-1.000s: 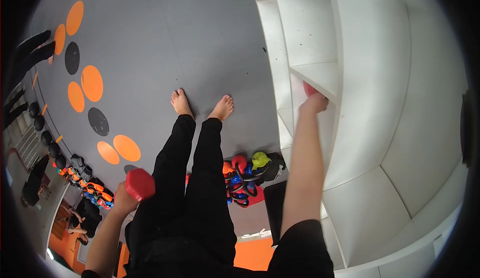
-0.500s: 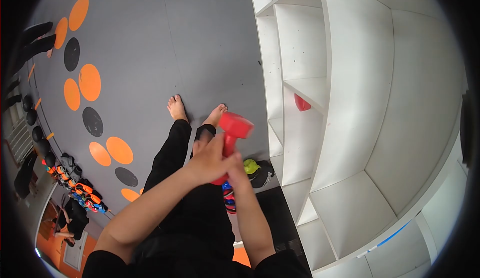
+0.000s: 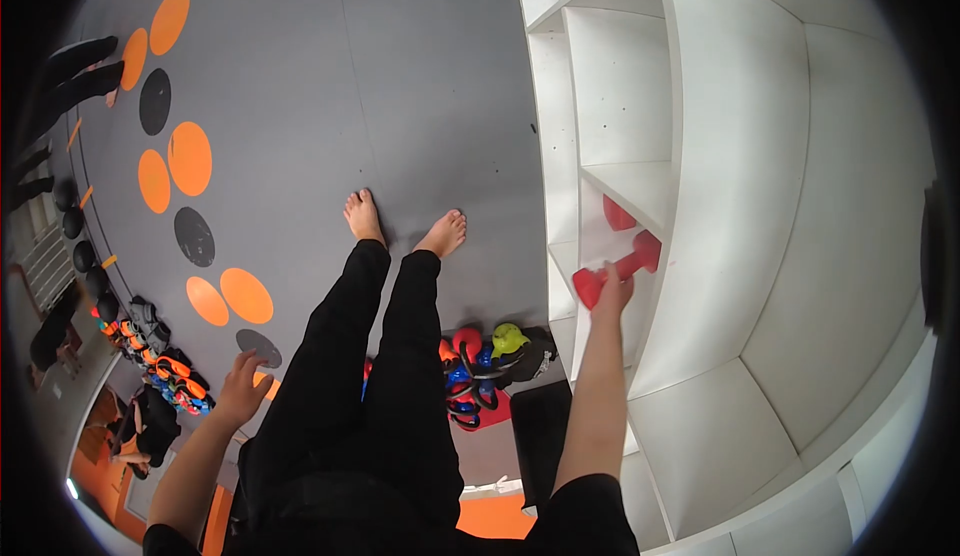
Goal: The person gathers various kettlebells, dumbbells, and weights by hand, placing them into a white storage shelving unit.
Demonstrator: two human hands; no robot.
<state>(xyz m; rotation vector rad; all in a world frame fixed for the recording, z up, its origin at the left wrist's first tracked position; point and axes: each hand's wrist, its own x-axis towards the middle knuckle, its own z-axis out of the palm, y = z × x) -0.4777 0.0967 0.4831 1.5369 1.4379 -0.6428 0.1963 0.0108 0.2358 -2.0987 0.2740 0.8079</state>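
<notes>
My right hand (image 3: 612, 296) is closed around the handle of a red dumbbell (image 3: 640, 254). It reaches into a compartment of the white shelf unit (image 3: 690, 206), with the dumbbell tilted at the compartment's opening. Just above it, a second red object (image 3: 618, 214), perhaps another dumbbell, is partly hidden by a shelf board. My left hand (image 3: 242, 391) hangs beside my left leg, fingers loosely apart, holding nothing.
Several red, blue and black kettlebells and a yellow-green one (image 3: 508, 338) are on the floor beside the shelf, near a black bag (image 3: 535, 356). Orange and black dots mark the grey floor (image 3: 430, 76). Other people stand at the far left, near a pile of colourful gear (image 3: 165, 366).
Both hands were together at the dumbbell in front of my legs. My right hand has carried it right, into the shelf; my left hand has let go and dropped to the left.
</notes>
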